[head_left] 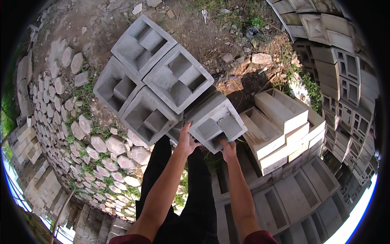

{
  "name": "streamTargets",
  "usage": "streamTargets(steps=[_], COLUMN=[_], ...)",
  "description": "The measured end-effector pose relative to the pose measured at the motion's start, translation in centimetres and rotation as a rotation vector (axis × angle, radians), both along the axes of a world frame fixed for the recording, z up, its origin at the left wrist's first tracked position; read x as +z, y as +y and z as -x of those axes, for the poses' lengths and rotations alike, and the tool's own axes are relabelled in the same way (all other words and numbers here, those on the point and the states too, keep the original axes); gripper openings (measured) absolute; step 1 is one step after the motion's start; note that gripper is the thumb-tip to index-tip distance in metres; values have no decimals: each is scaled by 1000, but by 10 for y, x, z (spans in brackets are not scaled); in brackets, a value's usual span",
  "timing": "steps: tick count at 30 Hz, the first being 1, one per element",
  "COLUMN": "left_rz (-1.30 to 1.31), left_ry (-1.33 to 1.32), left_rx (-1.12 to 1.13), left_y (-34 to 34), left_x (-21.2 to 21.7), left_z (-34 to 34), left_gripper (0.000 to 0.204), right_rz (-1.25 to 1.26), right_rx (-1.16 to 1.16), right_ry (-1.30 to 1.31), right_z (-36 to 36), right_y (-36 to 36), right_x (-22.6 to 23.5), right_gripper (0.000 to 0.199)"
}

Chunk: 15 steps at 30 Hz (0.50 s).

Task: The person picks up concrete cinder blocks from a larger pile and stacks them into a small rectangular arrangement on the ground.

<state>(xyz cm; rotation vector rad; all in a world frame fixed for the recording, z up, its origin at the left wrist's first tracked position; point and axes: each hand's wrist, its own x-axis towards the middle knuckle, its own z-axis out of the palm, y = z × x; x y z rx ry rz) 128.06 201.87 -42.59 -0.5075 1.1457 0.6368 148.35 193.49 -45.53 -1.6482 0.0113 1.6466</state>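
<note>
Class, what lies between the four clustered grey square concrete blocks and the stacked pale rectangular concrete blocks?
In the head view: a grey square hollow concrete block, gripped by the left hand and right hand.

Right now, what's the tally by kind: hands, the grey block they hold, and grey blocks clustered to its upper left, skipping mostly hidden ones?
Left hand and right hand: 2
Held grey block: 1
Clustered grey blocks: 4
Total: 7

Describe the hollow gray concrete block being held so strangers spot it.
Start at the large cluster of squarish gray concrete blocks. At its lower right is the hollow gray concrete block, the only one touched by the bare left hand and right hand.
</note>
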Motion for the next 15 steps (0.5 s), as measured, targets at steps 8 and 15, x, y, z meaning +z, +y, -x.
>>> streamTargets(steps=[8, 15], left_rz=[33, 53], left_ry=[13, 123], left_rx=[-42, 48], left_y=[6, 6], left_x=[-12, 0], left_z=[6, -9], left_gripper=[68, 65], right_rz=[148, 107], right_rx=[35, 79], right_ry=[-81, -147], right_z=[8, 6], right_y=[1, -6], right_x=[-9, -16], right_gripper=[44, 41])
